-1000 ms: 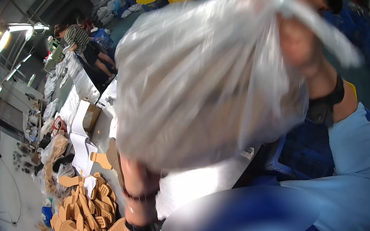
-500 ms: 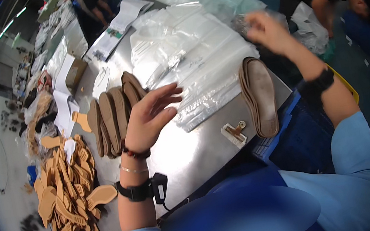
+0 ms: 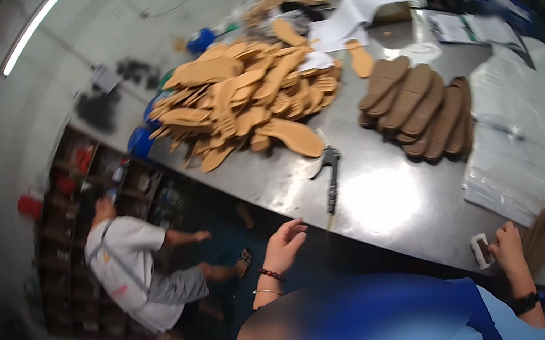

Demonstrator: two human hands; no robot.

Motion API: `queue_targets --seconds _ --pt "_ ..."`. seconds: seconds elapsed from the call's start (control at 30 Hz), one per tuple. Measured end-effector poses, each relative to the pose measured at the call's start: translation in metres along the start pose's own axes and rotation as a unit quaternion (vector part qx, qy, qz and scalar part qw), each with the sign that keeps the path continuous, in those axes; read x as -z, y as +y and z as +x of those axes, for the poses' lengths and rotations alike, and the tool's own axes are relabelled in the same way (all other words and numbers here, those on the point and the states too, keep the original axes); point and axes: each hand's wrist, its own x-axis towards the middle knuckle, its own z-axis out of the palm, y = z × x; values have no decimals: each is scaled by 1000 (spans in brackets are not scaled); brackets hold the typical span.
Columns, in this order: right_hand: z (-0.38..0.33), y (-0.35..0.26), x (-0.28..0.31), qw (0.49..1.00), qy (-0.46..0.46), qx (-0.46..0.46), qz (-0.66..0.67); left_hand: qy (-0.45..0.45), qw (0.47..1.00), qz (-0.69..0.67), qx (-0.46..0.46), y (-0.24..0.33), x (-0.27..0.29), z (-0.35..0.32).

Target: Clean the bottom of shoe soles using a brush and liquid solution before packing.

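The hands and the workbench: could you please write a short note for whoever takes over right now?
Left hand: empty, open, at the near edge of the metal table.
Right hand: resting on a small white clip at the table edge, beside a brown insole.
Dark insoles lie fanned in a row beside clear plastic bags.
A tan insole pile lies farther left, loose.
A tool lies between the two.

Lighting is moderate. A tube lamp (image 3: 32,26) glows at the upper left. The metal surface (image 3: 379,202) shows a soft glare patch at centre. Fisheye distortion bends edges; the rim is black. Motion blur softens the whole frame, worst at lower right.
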Motion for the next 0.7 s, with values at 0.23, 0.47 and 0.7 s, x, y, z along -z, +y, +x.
queue_targets --seconds 0.23,0.47,0.7 --pt "55 -162 -11 911 -71 72 399 63 989 -86 105 -106 78 -125" --pt "58 -353 -76 710 -199 93 669 447 803 -181 350 -338 131 -342" --pt "43 -490 -193 616 -343 -39 708 134 775 271 555 -457 48 -617"
